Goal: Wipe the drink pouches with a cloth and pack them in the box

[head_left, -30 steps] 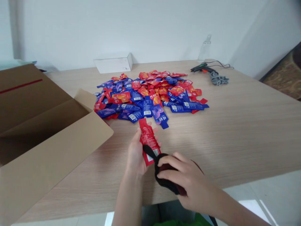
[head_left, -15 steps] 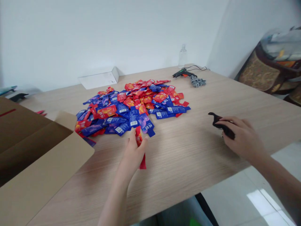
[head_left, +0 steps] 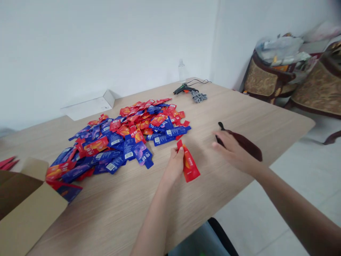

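Observation:
In my left hand [head_left: 174,164] is a red pouch [head_left: 190,164] with an orange fruit print, pinched near its narrow top, its wide end hanging over the table. My right hand [head_left: 231,149] hovers by a long dark maroon object [head_left: 246,145] with a black curved end; I cannot make out its kind. The right fingers look stretched and apart, with a black part showing between them, and the hand covers the object's middle. A large pile of red and blue pouches [head_left: 129,146] spreads on the table to the left.
An open cardboard box [head_left: 34,206] stands at the lower left. Near the wall are a white box [head_left: 89,107], a clear bottle [head_left: 182,72], a black glue gun [head_left: 184,89] with a cord, and grey crumpled cloth [head_left: 198,96]. Patterned chairs [head_left: 259,80] piled with bags stand right.
My view has swung right. My left hand has carried the red pouch away from the pile, toward my right hand. My right fingers have loosened around the dark object.

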Available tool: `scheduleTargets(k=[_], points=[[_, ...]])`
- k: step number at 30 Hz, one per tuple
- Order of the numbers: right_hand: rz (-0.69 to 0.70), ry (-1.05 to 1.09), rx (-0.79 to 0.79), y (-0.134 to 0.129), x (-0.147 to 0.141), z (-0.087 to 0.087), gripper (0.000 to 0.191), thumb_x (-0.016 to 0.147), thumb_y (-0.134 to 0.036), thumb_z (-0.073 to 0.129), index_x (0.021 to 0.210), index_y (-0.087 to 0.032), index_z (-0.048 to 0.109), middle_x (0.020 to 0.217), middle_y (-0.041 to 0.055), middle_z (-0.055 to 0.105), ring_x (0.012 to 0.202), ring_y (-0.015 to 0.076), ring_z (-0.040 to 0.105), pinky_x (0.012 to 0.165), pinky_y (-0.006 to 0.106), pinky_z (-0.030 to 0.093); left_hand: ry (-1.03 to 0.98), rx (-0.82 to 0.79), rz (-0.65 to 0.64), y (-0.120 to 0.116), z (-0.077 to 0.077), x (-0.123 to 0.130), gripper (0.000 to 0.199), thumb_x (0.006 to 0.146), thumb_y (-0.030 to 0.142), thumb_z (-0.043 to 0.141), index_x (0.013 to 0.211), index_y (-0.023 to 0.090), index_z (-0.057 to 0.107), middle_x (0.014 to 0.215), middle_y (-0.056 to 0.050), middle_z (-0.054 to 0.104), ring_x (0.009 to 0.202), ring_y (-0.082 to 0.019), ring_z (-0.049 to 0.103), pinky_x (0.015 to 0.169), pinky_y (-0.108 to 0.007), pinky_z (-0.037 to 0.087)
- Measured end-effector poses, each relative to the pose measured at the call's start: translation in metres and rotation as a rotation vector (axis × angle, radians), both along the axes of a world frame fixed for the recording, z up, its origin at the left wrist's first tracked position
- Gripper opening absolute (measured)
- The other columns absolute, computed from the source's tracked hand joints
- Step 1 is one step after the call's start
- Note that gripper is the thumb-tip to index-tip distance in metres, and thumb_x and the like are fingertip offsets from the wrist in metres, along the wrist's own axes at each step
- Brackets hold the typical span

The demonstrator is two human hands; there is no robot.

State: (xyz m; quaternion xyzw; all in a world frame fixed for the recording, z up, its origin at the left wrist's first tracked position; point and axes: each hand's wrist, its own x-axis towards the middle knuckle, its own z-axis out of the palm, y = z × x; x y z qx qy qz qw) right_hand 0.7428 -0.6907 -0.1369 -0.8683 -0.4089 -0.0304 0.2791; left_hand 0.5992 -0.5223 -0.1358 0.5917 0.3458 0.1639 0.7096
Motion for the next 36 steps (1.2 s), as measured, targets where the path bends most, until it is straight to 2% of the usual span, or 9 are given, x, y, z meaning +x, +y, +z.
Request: scheduleTargets(k=[3,6,10,15,20,23,27,32,36], points=[[0.261,0.446,0.113,0.010,-0.038,0.016,0.047,0.098,-0.042,0.046,0.140,-0.022,0.050,0.110,0.0078,0.073,0.094,0.0226,0.071,0.081,0.037,0.058,-0.025,0.138,-0.048,-0.019,-0.001,0.021,0.022,0.096,0.041,0.051,0.101,0.020,0.052,0.084,-0.002,0.062,0.074,-0.016,0.061,0.075,-0.029,0.050],[0.281,0.585,0.187,0.022,-0.035,0.028,0.038,0.094,-0.029,0.054,0.131,-0.020,0.059,0.109,0.0096,0.074,0.094,0.0235,0.071,0.080,0.037,0.059,-0.037,0.321,-0.102,-0.016,0.007,0.035,0.021,0.098,0.034,0.049,0.109,0.018,0.057,0.102,-0.007,0.067,0.094,-0.019,0.064,0.089,-0.036,0.050],[0.117,0.520,0.133,0.039,0.035,0.040,0.038,0.096,-0.026,0.054,0.134,-0.020,0.056,0.118,0.0110,0.070,0.094,0.0223,0.070,0.081,0.037,0.059,0.034,0.578,-0.151,0.027,0.025,0.056,0.023,0.094,0.035,0.060,0.106,0.016,0.065,0.117,-0.009,0.065,0.110,-0.024,0.061,0.097,-0.048,0.049],[-0.025,0.430,-0.104,0.076,0.132,0.034,0.035,0.097,-0.037,0.060,0.125,-0.016,0.059,0.121,0.0093,0.063,0.100,0.0210,0.065,0.085,0.041,0.057,0.108,0.750,-0.271,0.075,0.039,0.080,0.018,0.094,0.030,0.059,0.101,0.015,0.066,0.111,-0.007,0.067,0.103,-0.022,0.062,0.092,-0.044,0.050],[-0.117,0.261,-0.326,0.098,0.177,0.007,0.037,0.095,-0.037,0.062,0.126,-0.016,0.059,0.126,0.0105,0.061,0.107,0.0231,0.063,0.090,0.044,0.055,0.119,0.735,-0.646,0.066,0.031,0.057,0.026,0.084,0.009,0.045,0.085,0.019,0.068,0.079,0.000,0.066,0.071,-0.016,0.059,0.069,-0.028,0.045],[-0.112,0.149,-0.379,0.104,0.190,0.002,0.038,0.095,-0.037,0.062,0.127,-0.016,0.058,0.127,0.0107,0.060,0.108,0.0234,0.063,0.090,0.045,0.055,0.121,0.685,-0.826,0.054,0.018,0.034,0.026,0.085,0.011,0.045,0.084,0.019,0.069,0.078,-0.001,0.067,0.073,-0.017,0.060,0.068,-0.028,0.044],[-0.001,0.038,-0.378,0.134,0.197,0.014,0.038,0.095,-0.036,0.062,0.128,-0.016,0.058,0.130,0.0112,0.059,0.111,0.0243,0.062,0.092,0.046,0.054,0.114,0.631,-0.896,0.048,0.001,0.019,0.030,0.086,0.010,0.040,0.088,0.019,0.069,0.083,-0.003,0.068,0.079,-0.017,0.062,0.073,-0.028,0.045],[0.208,0.077,-0.391,0.215,0.187,0.026,0.037,0.096,-0.037,0.061,0.127,-0.017,0.058,0.129,0.0101,0.059,0.110,0.0240,0.062,0.092,0.046,0.054,0.095,0.605,-0.916,0.048,-0.010,0.016,0.029,0.084,0.008,0.041,0.085,0.020,0.068,0.081,-0.002,0.066,0.077,-0.018,0.060,0.074,-0.029,0.043],[0.255,0.226,-0.479,0.266,0.183,0.022,0.037,0.095,-0.038,0.062,0.126,-0.017,0.059,0.127,0.0089,0.060,0.108,0.0246,0.063,0.090,0.045,0.055,0.072,0.538,-0.889,0.051,-0.013,0.013,0.029,0.084,0.008,0.041,0.087,0.020,0.068,0.083,-0.003,0.067,0.079,-0.018,0.060,0.075,-0.030,0.042]])
